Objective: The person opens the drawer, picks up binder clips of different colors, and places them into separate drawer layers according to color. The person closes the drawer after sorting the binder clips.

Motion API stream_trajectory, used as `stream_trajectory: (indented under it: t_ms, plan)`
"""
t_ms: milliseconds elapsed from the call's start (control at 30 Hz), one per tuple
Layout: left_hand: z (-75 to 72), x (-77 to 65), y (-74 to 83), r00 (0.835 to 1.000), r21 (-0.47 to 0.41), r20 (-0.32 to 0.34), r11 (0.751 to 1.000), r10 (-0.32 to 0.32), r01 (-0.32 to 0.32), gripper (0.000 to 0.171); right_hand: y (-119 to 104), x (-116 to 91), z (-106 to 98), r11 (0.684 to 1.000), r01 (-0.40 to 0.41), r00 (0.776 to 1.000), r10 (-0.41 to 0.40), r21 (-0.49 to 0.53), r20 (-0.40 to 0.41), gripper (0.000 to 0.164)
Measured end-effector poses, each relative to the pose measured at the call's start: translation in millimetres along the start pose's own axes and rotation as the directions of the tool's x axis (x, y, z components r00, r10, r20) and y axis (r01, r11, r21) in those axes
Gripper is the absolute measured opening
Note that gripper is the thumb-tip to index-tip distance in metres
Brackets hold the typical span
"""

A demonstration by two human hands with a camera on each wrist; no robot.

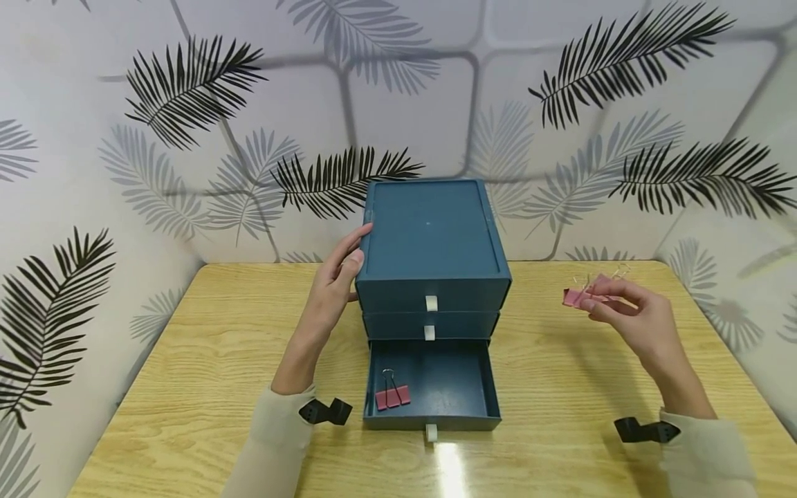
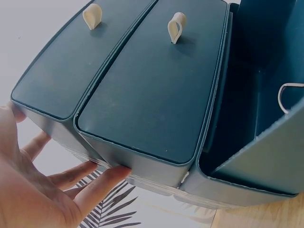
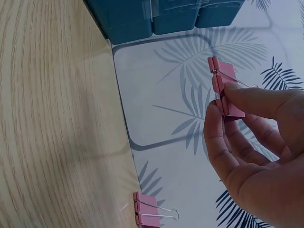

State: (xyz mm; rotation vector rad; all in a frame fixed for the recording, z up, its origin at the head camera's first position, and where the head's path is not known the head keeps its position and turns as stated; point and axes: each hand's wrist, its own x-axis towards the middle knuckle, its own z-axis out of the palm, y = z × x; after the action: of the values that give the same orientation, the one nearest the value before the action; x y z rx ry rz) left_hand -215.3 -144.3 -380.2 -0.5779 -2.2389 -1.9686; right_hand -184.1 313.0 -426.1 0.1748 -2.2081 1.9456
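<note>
A dark blue drawer unit (image 1: 432,232) stands in the middle of the table, its bottom drawer (image 1: 461,422) pulled out. Along the unit's left side lies my left hand (image 1: 333,287), fingers extended against the wall and thumb near the top edge. To the right, my right hand (image 1: 644,321) pinches a pink binder clip (image 3: 220,88) between thumb and fingers, above the table. Another pink binder clip (image 3: 148,210) is near the table's back edge, partly behind that hand in the head view. A third pink binder clip (image 1: 394,397) lies at the left inside the open drawer.
Two upper drawers are closed, with white pull tabs (image 1: 431,303) on their fronts. The wooden table (image 1: 218,360) backs onto a wall (image 1: 411,104) with a leaf pattern. Each wrist wears a small black camera mount (image 1: 326,411).
</note>
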Motion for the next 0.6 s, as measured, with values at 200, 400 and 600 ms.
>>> stream_trajectory:
  t_ms: [200, 400, 600]
  plan:
    - [0.1, -0.4, -0.3, 1.000, -0.004, 0.003, 1.000, 0.005, -0.005, 0.048, -5, -5, 5, 0.996, 0.015, 1.000, -0.012, -0.085, 0.026, 0.022]
    - [-0.5, -0.1, -1.7, 1.000, -0.006, 0.004, 1.000, 0.007, -0.007, 0.049, -9, -5, 12, 0.985, 0.023, 0.998, -0.014, -0.169, 0.053, 0.022]
    - [-1.2, 1.4, -1.3, 1.000, -0.012, 0.007, 1.000, 0.015, -0.015, 0.049, -13, -7, 17, 0.987, 0.016, 0.996, -0.003, -0.160, 0.084, 0.022]
